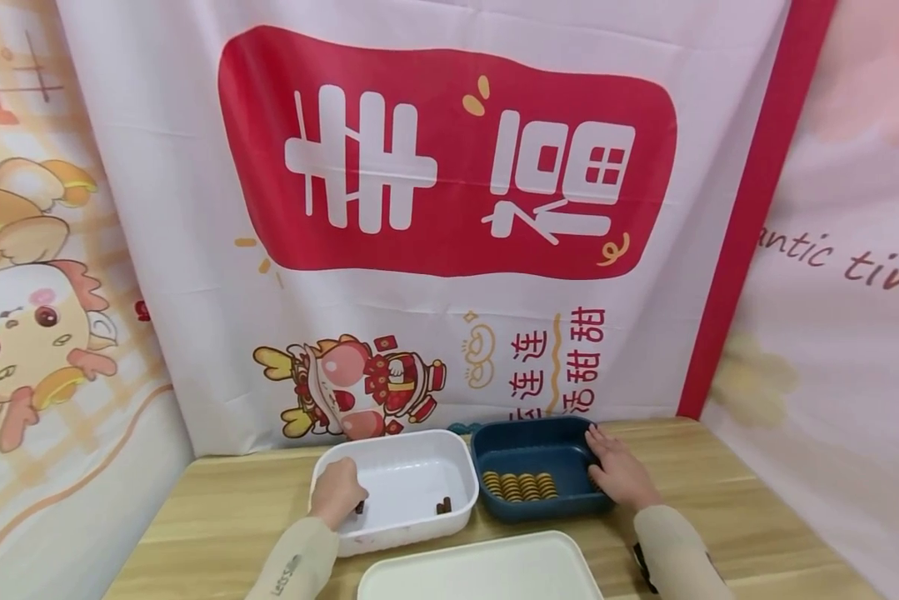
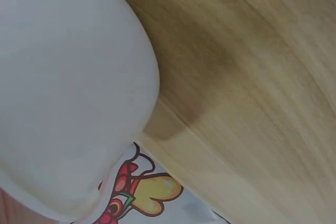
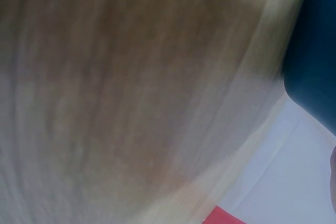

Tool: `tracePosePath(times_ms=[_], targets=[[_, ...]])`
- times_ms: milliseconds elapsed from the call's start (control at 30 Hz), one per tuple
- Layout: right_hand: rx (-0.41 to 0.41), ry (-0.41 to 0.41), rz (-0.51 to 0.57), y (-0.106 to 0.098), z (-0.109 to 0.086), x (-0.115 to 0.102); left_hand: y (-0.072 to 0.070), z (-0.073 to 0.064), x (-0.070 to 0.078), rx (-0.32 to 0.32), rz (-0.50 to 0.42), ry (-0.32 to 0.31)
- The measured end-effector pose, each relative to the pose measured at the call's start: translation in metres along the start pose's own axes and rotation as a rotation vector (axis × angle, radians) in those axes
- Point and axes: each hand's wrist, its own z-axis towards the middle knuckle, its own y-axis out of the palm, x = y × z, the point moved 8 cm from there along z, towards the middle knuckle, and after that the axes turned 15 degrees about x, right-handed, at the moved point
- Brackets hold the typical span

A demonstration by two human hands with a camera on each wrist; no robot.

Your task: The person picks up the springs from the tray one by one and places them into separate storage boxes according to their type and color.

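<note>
My left hand [image 1: 338, 493] reaches over the left wall of a white rectangular container [image 1: 397, 475], its fingers curled down. Short dark brown sticks [image 1: 359, 507] show at its fingertips, and it appears to pinch one; the hand hides part of them. A couple more brown sticks [image 1: 444, 506] stand in the container's near right corner. My right hand [image 1: 623, 471] rests on the right wall of a dark blue container [image 1: 546, 507], fingers fairly straight along the rim and thumb inside. Rows of round sandwich biscuits [image 1: 520, 487] lie in its left part. A small brown edge shows below the thumb.
A cream-coloured tray or lid [image 1: 486, 575] lies at the near edge of view on the wooden table [image 1: 217, 508]. Behind the containers hangs a printed cloth [image 1: 449, 300]. In the left wrist view, the white container's outside wall [image 2: 68, 87] fills the left side.
</note>
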Motion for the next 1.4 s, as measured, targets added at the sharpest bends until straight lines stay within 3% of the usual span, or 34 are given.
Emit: tracePosePath(times_ms=[200,600,967,1200,1400], targets=[[-0.007,0.004,0.010,0.002,0.003,-0.005,0.001,0.003,-0.013,-0.001,0.034,-0.024],[-0.004,0.000,0.033,0.005,0.004,-0.014,-0.004,0.003,-0.013,0.031,0.058,0.014],[-0.025,0.015,0.009,0.005,0.003,-0.006,-0.016,0.003,0.005,0.090,0.024,0.094],[-0.033,0.023,0.007,0.005,0.000,-0.002,-0.017,-0.004,0.014,0.044,-0.046,0.062],[-0.049,0.026,-0.007,0.004,-0.001,-0.004,-0.023,-0.021,0.035,0.031,-0.100,0.124]])
